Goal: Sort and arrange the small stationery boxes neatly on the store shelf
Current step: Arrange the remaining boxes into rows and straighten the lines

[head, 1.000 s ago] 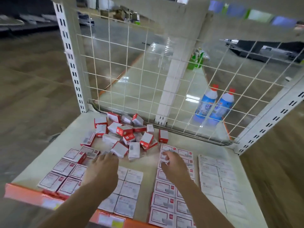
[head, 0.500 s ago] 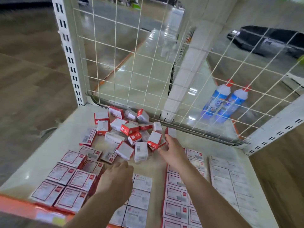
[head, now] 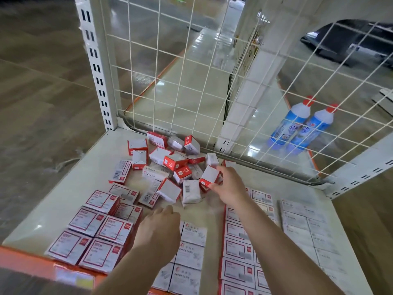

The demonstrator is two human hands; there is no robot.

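Head view, looking down on a pale store shelf (head: 63,201) with an orange front edge (head: 27,264) at 7 o'clock and a white wire mesh back panel (head: 191,71) at 12 o'clock.

A loose heap of small red-and-white boxes (head: 170,165) lies at the shelf's centre, just in front of the mesh; the boxes are tilted, overlapping and facing various ways.

The right hand (head: 230,185) reaches to the heap's 3 o'clock edge. Its thumb and fingers are curled round one red-and-white box (head: 209,177), which is tilted and touches neighbouring boxes in the heap.

The left hand (head: 158,227) hovers at 6 o'clock of the heap, back of the hand up, fingers loosely bent downward. Nothing can be seen in it; the fingertips are hidden, so contact with the shelf cannot be determined.

Arranged stock lies flat in rows toward the front. At 8 o'clock is a block of red-bordered boxes (head: 93,235) set close together. Directly beneath the left forearm is a column of white boxes marked PAPER CLIPS (head: 191,252). At 5 o'clock, partly under the right forearm, is a column of red-framed boxes (head: 237,250). At 4 o'clock is a block of white boxes marked STAPLES (head: 306,226).

Behind the mesh at 2 o'clock, two blue-and-white bottles with red caps (head: 302,124) stand side by side, touching.
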